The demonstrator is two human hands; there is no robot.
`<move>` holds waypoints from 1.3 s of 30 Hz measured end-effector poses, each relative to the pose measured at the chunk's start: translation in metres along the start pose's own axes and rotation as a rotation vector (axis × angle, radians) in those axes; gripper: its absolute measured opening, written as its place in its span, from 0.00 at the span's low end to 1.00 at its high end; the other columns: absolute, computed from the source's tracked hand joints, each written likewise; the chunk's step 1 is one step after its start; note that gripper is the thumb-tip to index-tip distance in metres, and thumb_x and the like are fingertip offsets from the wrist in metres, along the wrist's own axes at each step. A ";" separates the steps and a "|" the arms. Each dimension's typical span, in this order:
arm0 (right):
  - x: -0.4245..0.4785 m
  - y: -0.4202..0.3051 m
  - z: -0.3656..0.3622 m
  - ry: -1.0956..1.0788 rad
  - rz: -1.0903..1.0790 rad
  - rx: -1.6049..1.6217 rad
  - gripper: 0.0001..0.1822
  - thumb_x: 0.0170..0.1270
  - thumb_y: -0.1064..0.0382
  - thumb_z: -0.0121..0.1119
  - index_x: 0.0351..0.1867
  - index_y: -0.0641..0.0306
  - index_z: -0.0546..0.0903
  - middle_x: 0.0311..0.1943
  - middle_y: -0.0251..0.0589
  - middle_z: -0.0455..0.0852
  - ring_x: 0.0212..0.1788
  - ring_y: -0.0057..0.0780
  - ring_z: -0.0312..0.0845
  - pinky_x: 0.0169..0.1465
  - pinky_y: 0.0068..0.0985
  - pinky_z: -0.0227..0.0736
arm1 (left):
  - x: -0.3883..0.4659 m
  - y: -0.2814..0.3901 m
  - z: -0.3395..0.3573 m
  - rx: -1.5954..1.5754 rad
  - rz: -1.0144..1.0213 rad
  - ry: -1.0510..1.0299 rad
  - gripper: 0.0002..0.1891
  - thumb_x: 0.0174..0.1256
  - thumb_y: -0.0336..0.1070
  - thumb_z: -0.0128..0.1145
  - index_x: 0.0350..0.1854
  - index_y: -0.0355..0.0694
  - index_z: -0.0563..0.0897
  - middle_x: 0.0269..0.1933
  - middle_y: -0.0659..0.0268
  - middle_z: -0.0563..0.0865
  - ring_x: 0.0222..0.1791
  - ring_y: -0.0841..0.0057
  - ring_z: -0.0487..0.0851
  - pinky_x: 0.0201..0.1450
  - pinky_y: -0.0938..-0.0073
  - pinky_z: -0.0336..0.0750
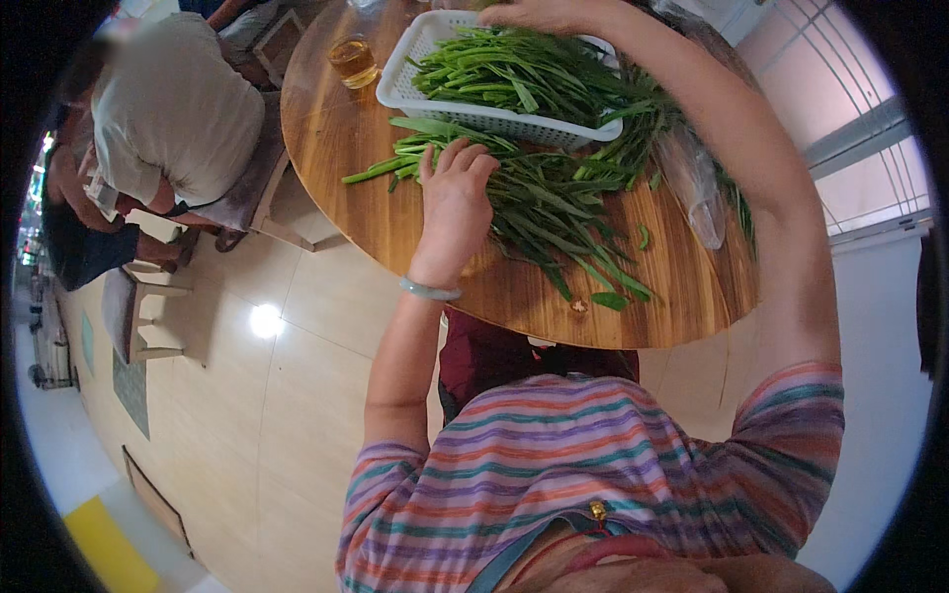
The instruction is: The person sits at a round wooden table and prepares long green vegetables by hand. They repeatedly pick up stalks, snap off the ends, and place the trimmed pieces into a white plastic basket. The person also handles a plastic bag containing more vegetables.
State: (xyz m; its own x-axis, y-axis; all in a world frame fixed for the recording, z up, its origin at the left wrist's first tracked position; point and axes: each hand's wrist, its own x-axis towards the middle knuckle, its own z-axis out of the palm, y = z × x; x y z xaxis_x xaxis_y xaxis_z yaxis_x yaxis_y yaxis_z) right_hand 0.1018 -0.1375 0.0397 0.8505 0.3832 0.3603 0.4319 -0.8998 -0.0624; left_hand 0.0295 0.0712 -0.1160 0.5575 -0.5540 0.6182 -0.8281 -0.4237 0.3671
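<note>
My left hand (458,194) lies palm down over a loose bundle of long leafy green vegetables (549,200) on the round wooden table. Its fingertips touch the pale green stems, and the thumb is hidden. Behind that bundle stands a white perforated plastic basket (482,117) heaped with more leafy greens (504,70). My right hand (534,15) reaches across to the basket's far side, above the heap. Its fingers are partly cut off at the top of the picture, so its grip cannot be made out. A pale green bangle (430,290) circles my left wrist.
A glass of amber liquid (352,63) stands left of the basket on the wooden table (334,141). A clear plastic bag (697,185) lies at the right among more greens. Leaf scraps (609,300) sit near the front edge. A seated person (178,104) is at the left, by a stool (137,315).
</note>
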 end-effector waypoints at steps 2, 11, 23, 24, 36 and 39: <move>-0.003 0.002 0.020 0.108 -0.073 0.058 0.19 0.66 0.52 0.49 0.46 0.67 0.76 0.47 0.51 0.74 0.52 0.44 0.69 0.54 0.37 0.63 | -0.002 0.008 -0.002 0.010 0.029 -0.061 0.15 0.51 0.24 0.54 0.43 0.42 0.79 0.51 0.60 0.78 0.60 0.58 0.69 0.65 0.46 0.54; -0.132 0.036 -0.038 -0.442 0.337 0.555 0.10 0.59 0.64 0.49 0.36 0.66 0.79 0.31 0.35 0.80 0.36 0.21 0.75 0.39 0.23 0.69 | -0.011 0.018 0.019 0.118 0.209 -0.372 0.28 0.53 0.39 0.62 0.60 0.55 0.72 0.64 0.57 0.68 0.68 0.55 0.58 0.68 0.42 0.47; -0.254 0.056 0.063 -0.389 0.058 -0.382 0.24 0.43 0.77 0.55 0.47 0.60 0.75 0.50 0.43 0.76 0.61 0.43 0.63 0.64 0.44 0.53 | -0.009 0.040 0.016 0.169 0.149 -0.395 0.28 0.51 0.30 0.60 0.59 0.51 0.72 0.62 0.57 0.69 0.67 0.51 0.59 0.67 0.38 0.45; -0.255 0.058 0.057 -0.325 0.051 -0.365 0.23 0.42 0.76 0.56 0.46 0.60 0.75 0.49 0.44 0.76 0.60 0.42 0.64 0.63 0.43 0.54 | -0.011 0.036 0.015 0.194 0.133 -0.388 0.28 0.51 0.30 0.60 0.59 0.52 0.72 0.62 0.57 0.69 0.67 0.52 0.59 0.67 0.38 0.45; -0.304 -0.010 -0.026 0.129 0.273 -0.391 0.26 0.39 0.72 0.63 0.45 0.64 0.70 0.45 0.47 0.77 0.53 0.46 0.69 0.61 0.40 0.60 | -0.003 0.054 0.016 0.364 0.042 -0.345 0.31 0.50 0.31 0.61 0.61 0.52 0.70 0.62 0.58 0.71 0.64 0.54 0.64 0.65 0.42 0.55; -0.300 -0.028 0.015 0.150 0.345 -0.254 0.26 0.39 0.69 0.64 0.46 0.65 0.71 0.45 0.48 0.77 0.52 0.46 0.70 0.60 0.40 0.60 | 0.035 0.065 -0.001 -0.153 0.012 -0.256 0.23 0.52 0.31 0.60 0.55 0.45 0.76 0.55 0.57 0.78 0.57 0.58 0.74 0.60 0.57 0.67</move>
State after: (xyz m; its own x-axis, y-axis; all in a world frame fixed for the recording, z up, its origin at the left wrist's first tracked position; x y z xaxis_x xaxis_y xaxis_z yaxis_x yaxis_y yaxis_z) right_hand -0.1611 -0.2239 -0.0805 0.8707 0.0344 0.4906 0.0276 -0.9994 0.0210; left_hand -0.0053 0.0251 -0.0698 0.5282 -0.7294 0.4347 -0.8230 -0.3137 0.4736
